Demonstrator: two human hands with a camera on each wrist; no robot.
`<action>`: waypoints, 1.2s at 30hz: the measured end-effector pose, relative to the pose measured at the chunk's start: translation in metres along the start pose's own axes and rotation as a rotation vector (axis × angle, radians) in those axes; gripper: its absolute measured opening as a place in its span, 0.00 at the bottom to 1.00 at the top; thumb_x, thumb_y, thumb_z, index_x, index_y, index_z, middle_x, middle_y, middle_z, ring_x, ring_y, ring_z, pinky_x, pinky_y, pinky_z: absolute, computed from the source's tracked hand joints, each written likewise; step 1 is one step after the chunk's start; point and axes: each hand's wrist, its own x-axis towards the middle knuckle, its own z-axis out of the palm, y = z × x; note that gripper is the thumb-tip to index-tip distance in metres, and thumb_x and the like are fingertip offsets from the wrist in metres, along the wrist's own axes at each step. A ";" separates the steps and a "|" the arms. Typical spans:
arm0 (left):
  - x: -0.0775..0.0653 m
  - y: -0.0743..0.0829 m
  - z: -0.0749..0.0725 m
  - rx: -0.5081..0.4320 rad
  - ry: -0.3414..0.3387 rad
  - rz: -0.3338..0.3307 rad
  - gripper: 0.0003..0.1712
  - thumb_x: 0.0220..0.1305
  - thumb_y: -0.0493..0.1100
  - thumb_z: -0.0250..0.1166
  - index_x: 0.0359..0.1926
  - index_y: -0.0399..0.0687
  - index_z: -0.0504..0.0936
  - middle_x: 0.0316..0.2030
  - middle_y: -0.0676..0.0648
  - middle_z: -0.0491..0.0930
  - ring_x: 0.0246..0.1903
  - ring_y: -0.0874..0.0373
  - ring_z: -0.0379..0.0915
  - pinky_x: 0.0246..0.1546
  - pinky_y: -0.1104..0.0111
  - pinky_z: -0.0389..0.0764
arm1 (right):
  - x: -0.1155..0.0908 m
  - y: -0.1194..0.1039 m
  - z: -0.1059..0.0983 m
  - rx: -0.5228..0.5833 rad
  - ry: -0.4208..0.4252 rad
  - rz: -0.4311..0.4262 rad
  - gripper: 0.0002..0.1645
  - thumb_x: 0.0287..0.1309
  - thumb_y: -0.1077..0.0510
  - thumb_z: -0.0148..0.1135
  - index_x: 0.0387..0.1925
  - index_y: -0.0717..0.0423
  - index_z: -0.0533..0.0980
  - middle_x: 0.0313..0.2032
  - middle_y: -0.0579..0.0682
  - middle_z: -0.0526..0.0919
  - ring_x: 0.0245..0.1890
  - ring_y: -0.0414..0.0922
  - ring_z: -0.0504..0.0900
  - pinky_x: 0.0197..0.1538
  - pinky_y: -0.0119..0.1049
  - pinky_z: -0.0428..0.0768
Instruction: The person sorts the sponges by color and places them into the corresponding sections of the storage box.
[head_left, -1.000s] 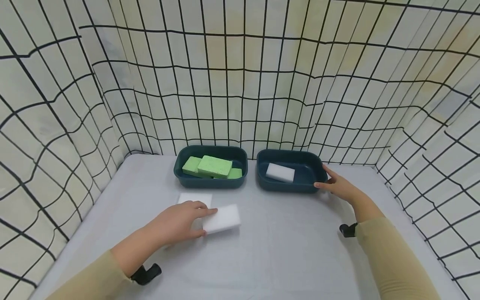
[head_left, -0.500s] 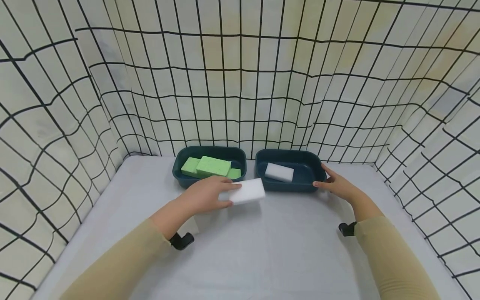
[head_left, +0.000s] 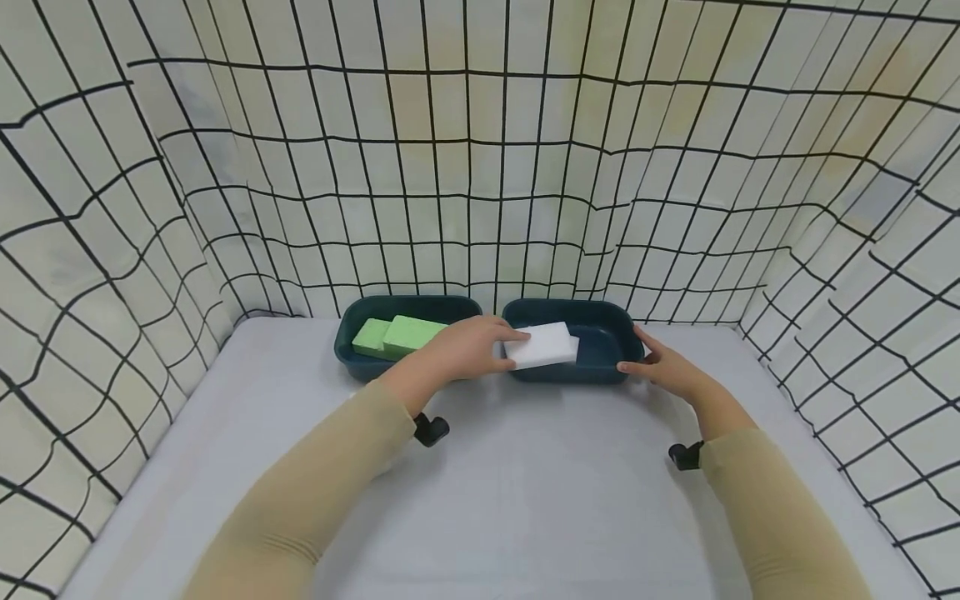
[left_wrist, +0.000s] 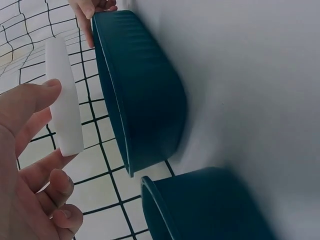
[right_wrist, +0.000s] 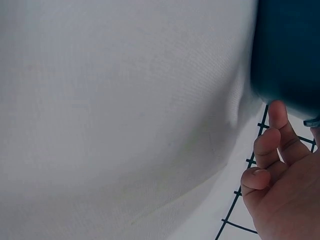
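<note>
My left hand (head_left: 468, 346) pinches a white sponge block (head_left: 542, 343) over the left part of the right-hand dark teal bin (head_left: 600, 372). In the left wrist view the thumb lies on one face of the sponge (left_wrist: 65, 105), and it is above the bin's rim. Another white sponge (head_left: 573, 350) lies inside that bin, mostly hidden behind the held one. My right hand (head_left: 667, 367) holds the bin's right end, with the thumb at the front and a finger along the side. Its curled fingers show beside the bin (right_wrist: 287, 50) in the right wrist view.
A second teal bin (head_left: 348, 360) stands to the left, with green sponges (head_left: 411, 335) in it; my left hand covers its right part. Black wire mesh (head_left: 468, 197) over pale cloth rises behind and at both sides. A white cloth (head_left: 540, 483) covers the table.
My left hand has lifted the white sponge from the table and carried it right and away, to above the right-hand bin. The right hand keeps its place on that bin.
</note>
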 end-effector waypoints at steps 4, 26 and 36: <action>0.022 0.006 0.003 -0.022 -0.015 -0.012 0.31 0.65 0.58 0.66 0.69 0.73 0.71 0.64 0.53 0.72 0.60 0.55 0.69 0.59 0.59 0.73 | 0.001 0.004 -0.001 -0.001 -0.001 0.009 0.62 0.60 0.31 0.61 0.79 0.39 0.33 0.61 0.69 0.68 0.57 0.61 0.72 0.61 0.62 0.70; 0.108 0.046 0.033 -0.015 -0.184 -0.028 0.29 0.66 0.51 0.68 0.67 0.71 0.74 0.68 0.57 0.69 0.69 0.57 0.61 0.65 0.60 0.68 | 0.002 -0.002 -0.002 0.023 -0.011 0.002 0.65 0.54 0.25 0.62 0.79 0.34 0.34 0.64 0.68 0.66 0.62 0.62 0.68 0.64 0.64 0.65; 0.120 0.064 0.037 -0.037 -0.252 -0.071 0.27 0.67 0.49 0.67 0.66 0.71 0.75 0.69 0.56 0.68 0.70 0.57 0.59 0.68 0.58 0.65 | 0.004 0.002 -0.003 0.031 -0.007 0.014 0.65 0.55 0.26 0.62 0.79 0.34 0.34 0.64 0.68 0.67 0.62 0.62 0.68 0.64 0.66 0.64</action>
